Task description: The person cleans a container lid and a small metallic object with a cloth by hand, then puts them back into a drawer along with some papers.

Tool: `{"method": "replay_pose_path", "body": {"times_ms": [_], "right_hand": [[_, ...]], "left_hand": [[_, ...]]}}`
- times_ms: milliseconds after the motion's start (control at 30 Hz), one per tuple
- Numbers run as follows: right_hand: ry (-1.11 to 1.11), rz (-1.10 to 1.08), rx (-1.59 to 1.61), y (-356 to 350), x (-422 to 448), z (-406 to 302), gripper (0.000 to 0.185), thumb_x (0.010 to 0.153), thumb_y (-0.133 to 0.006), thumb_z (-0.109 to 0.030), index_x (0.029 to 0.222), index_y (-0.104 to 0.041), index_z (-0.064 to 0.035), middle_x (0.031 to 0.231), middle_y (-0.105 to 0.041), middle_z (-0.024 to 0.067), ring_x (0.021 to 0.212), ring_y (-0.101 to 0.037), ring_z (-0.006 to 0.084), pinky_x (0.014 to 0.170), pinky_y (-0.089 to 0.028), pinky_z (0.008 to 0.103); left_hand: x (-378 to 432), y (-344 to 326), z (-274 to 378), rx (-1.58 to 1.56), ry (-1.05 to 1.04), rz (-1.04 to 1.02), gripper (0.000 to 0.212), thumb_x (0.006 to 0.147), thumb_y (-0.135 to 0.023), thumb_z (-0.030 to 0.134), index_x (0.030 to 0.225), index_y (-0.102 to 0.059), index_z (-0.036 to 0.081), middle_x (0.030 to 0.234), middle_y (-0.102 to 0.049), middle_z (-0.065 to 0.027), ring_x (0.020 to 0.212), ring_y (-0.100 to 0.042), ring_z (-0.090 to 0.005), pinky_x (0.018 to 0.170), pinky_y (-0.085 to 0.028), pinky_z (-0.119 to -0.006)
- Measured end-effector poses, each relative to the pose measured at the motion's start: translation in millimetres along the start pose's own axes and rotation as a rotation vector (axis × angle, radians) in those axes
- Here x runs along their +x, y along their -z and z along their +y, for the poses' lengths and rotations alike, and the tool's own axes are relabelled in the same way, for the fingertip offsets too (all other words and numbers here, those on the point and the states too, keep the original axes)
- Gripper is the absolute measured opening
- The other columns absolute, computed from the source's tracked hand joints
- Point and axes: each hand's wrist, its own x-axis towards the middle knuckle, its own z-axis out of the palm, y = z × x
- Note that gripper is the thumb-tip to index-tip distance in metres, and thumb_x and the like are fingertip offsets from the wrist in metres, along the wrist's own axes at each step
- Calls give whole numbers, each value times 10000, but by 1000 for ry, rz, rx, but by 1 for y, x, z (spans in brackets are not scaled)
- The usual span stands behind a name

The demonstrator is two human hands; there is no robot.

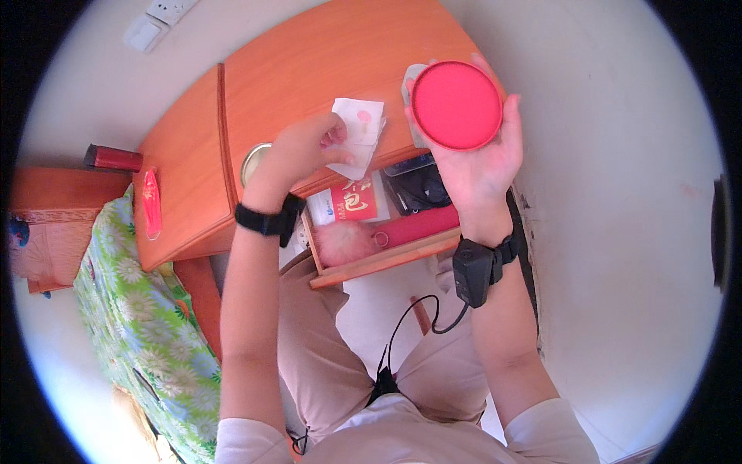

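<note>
On the palm of my right hand (484, 168) rests a round red pad or lid (457, 105) with a raised rim, its thumb and fingertips around the edge. Behind that hand, a greyish-white cloth or paper (413, 87) shows partly. My left hand (313, 142) is over the orange wooden desk (324, 58), its fingers at a few white paper sheets (362, 124), the top one bearing a pink round mark. Whether those fingers grip the sheets I cannot tell. Partly hidden behind the left wrist is a round metal-rimmed lid or tin (254, 162).
Below the desktop an open drawer (382, 255) holds a pink fluffy pompom (346, 242), a red case (417, 225), a red printed card (355, 200) and black items (420, 188). A red cylinder (116, 158) and a red ornament (151, 203) are at the left. A wall (608, 174) stands at the right.
</note>
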Motion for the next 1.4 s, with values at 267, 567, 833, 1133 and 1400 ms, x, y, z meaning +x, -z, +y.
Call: {"method": "replay_pose_path", "body": {"times_ms": [267, 567, 833, 1133, 1400], "right_hand": [[6, -25, 77, 0, -35, -49, 811, 1353, -542, -678, 1996, -483, -188, 2051, -440, 291, 1916, -352, 631, 1505, -400, 821], [9, -14, 104, -16, -51, -89, 809, 1353, -537, -676, 1995, -486, -186, 2052, -441, 289, 1916, -352, 630, 1505, -397, 819], [36, -11, 125, -39, -64, -106, 807, 1353, -532, -674, 1993, -489, -185, 2053, -441, 287, 1916, -351, 630, 1505, -395, 817], [47, 11, 126, -76, -85, -108, 805, 1353, -527, -672, 1991, -492, -183, 2055, -441, 285, 1916, -351, 629, 1504, -392, 815], [50, 24, 107, -96, -95, -104, 803, 1352, -522, -670, 1990, -495, -182, 2056, -441, 284, 1916, -350, 628, 1504, -389, 813]], "left_hand": [[38, -19, 51, 80, 151, -282, 1044, 963, -1031, 391, 1776, -482, 36, 1865, -433, -153, 1683, -520, -296, 1394, -443, -475], [48, -41, 101, 137, 205, -283, 1024, 957, -1023, 425, 1744, -494, 37, 1826, -448, -146, 1650, -529, -291, 1372, -449, -469], [42, -36, 128, 181, 229, -261, 1008, 953, -1015, 456, 1716, -505, 39, 1790, -461, -140, 1621, -537, -286, 1351, -454, -463], [13, -21, 151, 210, 257, -255, 991, 947, -1007, 490, 1684, -518, 41, 1751, -476, -133, 1588, -547, -280, 1329, -459, -457], [-10, -19, 165, 211, 246, -207, 978, 942, -1000, 520, 1655, -529, 43, 1716, -489, -127, 1559, -555, -275, 1308, -464, -452]]}}
